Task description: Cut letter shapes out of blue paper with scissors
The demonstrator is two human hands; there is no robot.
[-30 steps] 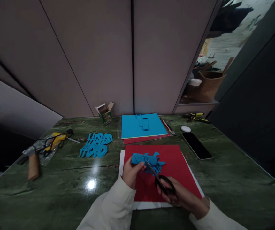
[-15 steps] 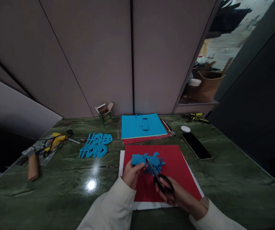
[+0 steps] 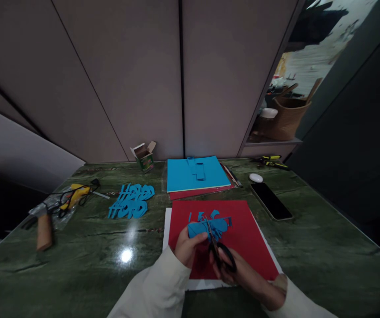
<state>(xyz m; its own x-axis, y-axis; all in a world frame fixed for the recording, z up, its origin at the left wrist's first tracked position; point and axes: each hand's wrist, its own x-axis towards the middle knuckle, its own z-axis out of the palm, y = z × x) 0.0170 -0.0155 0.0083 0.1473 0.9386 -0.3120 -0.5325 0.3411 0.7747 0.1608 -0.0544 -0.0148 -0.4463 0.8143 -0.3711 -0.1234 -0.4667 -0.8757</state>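
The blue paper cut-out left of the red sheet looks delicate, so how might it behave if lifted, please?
The blue paper cut-out looks thin, so it is probably light and floppy. Its narrow strips could tear. On the glossy table, it may slide if pushed.

Loose cream long sleeves [image 3: 153, 287]

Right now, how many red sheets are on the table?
2. One red sheet lies in front on white paper; another shows beneath the blue sheet behind it. More may be hidden there.

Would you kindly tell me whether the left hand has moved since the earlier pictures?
Yes: the left hand has moved rightward across the red sheet.
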